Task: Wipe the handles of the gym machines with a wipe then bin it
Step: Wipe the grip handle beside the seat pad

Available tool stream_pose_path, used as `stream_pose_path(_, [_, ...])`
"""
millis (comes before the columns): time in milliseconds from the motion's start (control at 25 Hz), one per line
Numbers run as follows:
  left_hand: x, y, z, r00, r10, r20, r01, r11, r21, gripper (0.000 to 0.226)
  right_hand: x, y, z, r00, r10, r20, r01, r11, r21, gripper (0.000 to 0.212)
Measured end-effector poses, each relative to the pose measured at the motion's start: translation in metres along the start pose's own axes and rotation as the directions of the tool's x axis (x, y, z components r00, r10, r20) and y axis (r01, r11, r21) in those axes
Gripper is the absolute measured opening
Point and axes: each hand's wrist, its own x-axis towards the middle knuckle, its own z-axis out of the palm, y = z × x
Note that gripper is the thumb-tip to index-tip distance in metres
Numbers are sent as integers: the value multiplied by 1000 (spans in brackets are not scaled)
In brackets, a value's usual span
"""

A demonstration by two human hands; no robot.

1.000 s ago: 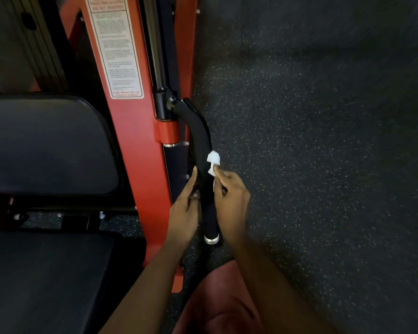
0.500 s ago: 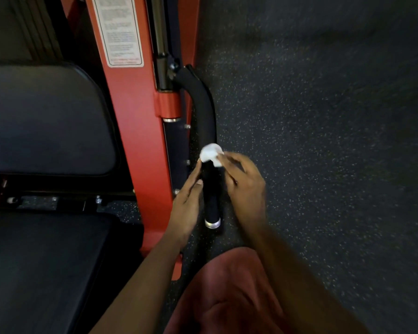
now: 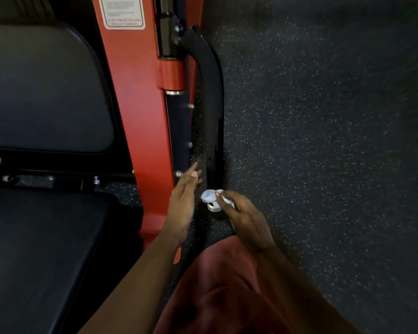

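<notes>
A black padded handle (image 3: 211, 97) curves down beside the red machine frame (image 3: 140, 112) and ends in a silver cap (image 3: 214, 208). My right hand (image 3: 244, 218) pinches a crumpled white wipe (image 3: 209, 196) against the handle's lower end, just above the cap. My left hand (image 3: 182, 206) hovers to the left of the handle with its fingers straight and spread, holding nothing and not touching the grip.
A black padded backrest (image 3: 44, 92) and seat (image 3: 39, 249) fill the left side. A white instruction label (image 3: 122, 12) is stuck on the red frame. Dark speckled rubber floor (image 3: 323, 141) spreads to the right. My red-clad knee (image 3: 222, 290) is at the bottom.
My right hand slid the wipe down the handle from mid-grip to the end near the silver cap. My left hand came off the handle and opened.
</notes>
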Motion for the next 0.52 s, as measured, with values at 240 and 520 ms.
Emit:
stream_pose_path(240, [-2,6,-1,996,8,-87,-10,1000,-25,32,57,-12,-63,993,-47,-109,48,999,7,36])
stream_pose_path(520, [16,-6,30,995,18,-103,-24,998,-52,35,149,-24,-109,896,-424,-132,323,827,-461,25])
